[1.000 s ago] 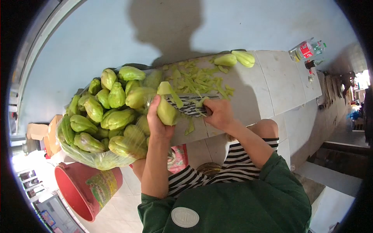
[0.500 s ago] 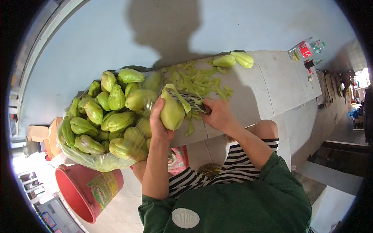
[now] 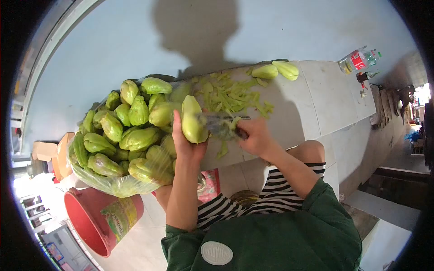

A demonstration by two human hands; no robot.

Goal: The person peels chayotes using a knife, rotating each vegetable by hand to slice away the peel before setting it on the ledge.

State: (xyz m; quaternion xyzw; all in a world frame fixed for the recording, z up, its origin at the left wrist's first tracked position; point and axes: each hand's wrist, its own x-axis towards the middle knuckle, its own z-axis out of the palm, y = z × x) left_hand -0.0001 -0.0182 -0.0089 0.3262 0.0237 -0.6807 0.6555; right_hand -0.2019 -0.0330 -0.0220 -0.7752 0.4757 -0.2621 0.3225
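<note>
A pale green chayote (image 3: 194, 119) stands nearly upright in my left hand (image 3: 184, 147), the fingers wrapped round its lower part. My right hand (image 3: 255, 135) grips the dark handle of a wide-bladed peeler (image 3: 217, 125), blurred by motion, with its blade close to the chayote's right side. A bit of green peel clings near the handle. Behind the peeler, many strips of green peel (image 3: 230, 95) lie scattered on the tiled ledge. To the left, a clear plastic bag (image 3: 120, 189) bulges with several unpeeled chayotes (image 3: 140, 139).
Two peeled chayotes (image 3: 285, 70) rest by the wall. Farther right stand a clear bottle with a red label (image 3: 359, 60) and a small dark bottle (image 3: 363, 77). A red bucket (image 3: 86, 217) tilts at lower left, near a cardboard box (image 3: 62, 156). Tiled ledge (image 3: 325, 104) extends rightward.
The peel strip hanging from the chayote has come off. The chayote has turned more upright in my left hand, and the peeler has shifted and blurred. The view has moved slightly.
</note>
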